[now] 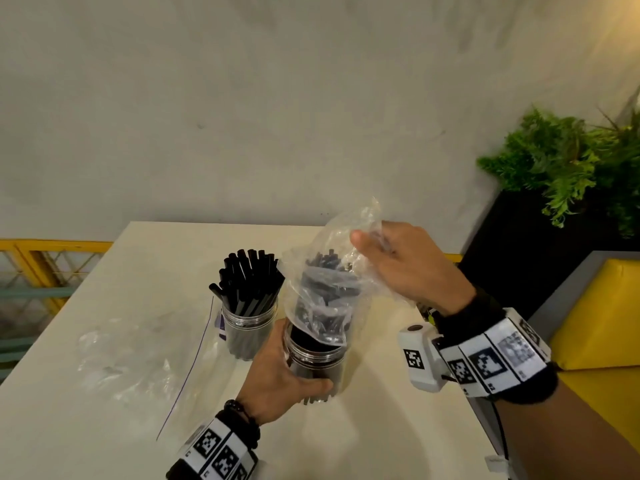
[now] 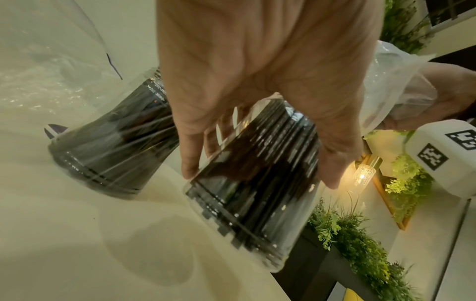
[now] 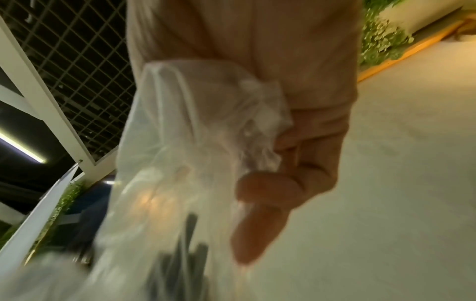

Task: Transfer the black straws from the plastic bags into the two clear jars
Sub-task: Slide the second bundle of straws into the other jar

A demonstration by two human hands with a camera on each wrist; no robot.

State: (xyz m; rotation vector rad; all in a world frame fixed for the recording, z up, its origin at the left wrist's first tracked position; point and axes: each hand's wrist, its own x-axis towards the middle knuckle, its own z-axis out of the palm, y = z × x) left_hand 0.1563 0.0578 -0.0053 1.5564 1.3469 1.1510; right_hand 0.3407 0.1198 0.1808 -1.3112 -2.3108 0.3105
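My left hand grips the near clear jar around its side; the left wrist view shows this jar dark with black straws and my fingers wrapped round it. My right hand pinches the top of a clear plastic bag that hangs upside down with its lower end in the jar's mouth. Black straws show through the bag. In the right wrist view the bag is bunched in my curled fingers. A second jar stands behind to the left, full of upright black straws.
An empty crumpled plastic bag lies on the white table to the left of the jars. A black planter with green plants stands at the right past the table edge. A yellow seat is at the right.
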